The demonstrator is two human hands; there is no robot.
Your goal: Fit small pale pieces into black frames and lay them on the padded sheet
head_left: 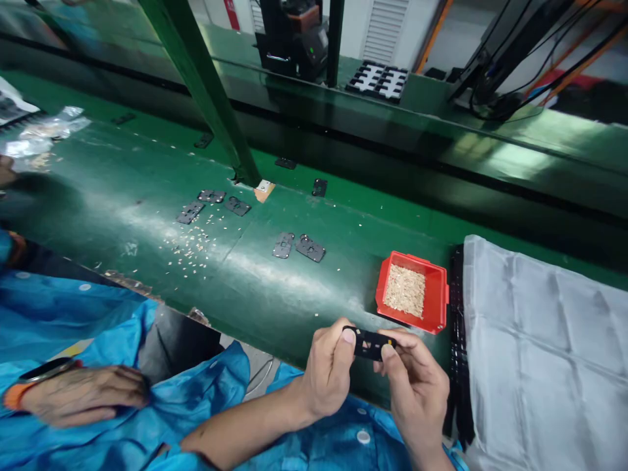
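Note:
Between my two hands is a small flat black plastic plate (371,345) with cut-outs and a yellow spot near its right end. The thumb and fingers of my left hand (328,366) pinch its left end. My right hand (417,386) grips the right end, thumb on the face. Just beyond my right hand stands a red bin (436,301) holding a heap of tiny beige pieces (405,291). Two similar black plates (310,248) lie on the green bench beyond my left hand.
More black plates (189,212) and scattered beige bits (193,247) lie to the left. A green post (210,91) rises from the bench. At right, a translucent sheet (544,340) covers black trays. A co-worker's hand (83,392) rests at lower left.

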